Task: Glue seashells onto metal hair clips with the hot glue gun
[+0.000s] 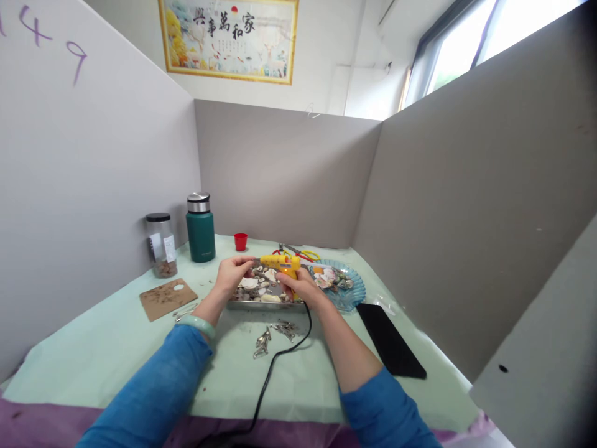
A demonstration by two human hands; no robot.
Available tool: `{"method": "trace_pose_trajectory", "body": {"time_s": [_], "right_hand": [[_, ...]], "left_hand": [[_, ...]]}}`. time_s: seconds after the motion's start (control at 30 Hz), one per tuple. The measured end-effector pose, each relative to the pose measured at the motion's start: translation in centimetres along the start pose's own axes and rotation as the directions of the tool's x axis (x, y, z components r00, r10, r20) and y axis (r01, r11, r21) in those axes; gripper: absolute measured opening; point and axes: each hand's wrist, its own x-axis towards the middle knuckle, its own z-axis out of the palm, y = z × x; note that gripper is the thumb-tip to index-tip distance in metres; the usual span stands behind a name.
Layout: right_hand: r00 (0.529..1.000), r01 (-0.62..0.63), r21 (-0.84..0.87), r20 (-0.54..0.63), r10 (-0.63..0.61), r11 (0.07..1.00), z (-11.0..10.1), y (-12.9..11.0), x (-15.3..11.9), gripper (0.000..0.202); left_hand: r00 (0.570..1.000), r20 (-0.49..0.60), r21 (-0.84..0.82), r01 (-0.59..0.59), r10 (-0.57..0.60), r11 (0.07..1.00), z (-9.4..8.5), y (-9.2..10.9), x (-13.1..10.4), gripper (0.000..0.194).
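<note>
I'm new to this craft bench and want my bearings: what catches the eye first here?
The yellow glue gun in the right hand, mid-table above a metal tray of shells, its black cord trailing toward the viewer. The left hand pinches something small at its nozzle. Behind left stands a green flask.

Booth desk, grey partitions, daylight from upper right.
Grey partition panels [289, 174] on three sides, purple digits on left panel [69, 155]. Pale green table cover [140, 348]. White wall behind with framed calligraphy picture [228, 38]; bright window [466, 50] at right.
</note>
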Motion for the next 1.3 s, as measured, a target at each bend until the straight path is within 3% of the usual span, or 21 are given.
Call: {"method": "trace_pose_trajectory", "body": {"time_s": [0.63,1.3], "right_hand": [[1.0,0.012,-0.003,0.02,-0.012,1.0,0.01,0.21,0.07,0.035],[1.0,-0.004,0.0,0.002,0.004,1.0,0.04,0.19,0.12,0.035]], "left_hand": [[1.0,-0.011,-0.076,-0.026,0.026,0.997,0.07,0.21,0.05,0.039],[0.992,-0.036,0.09,-0.119,0.123,0.989,0.04,-0.2,0.11,0.025]]}}
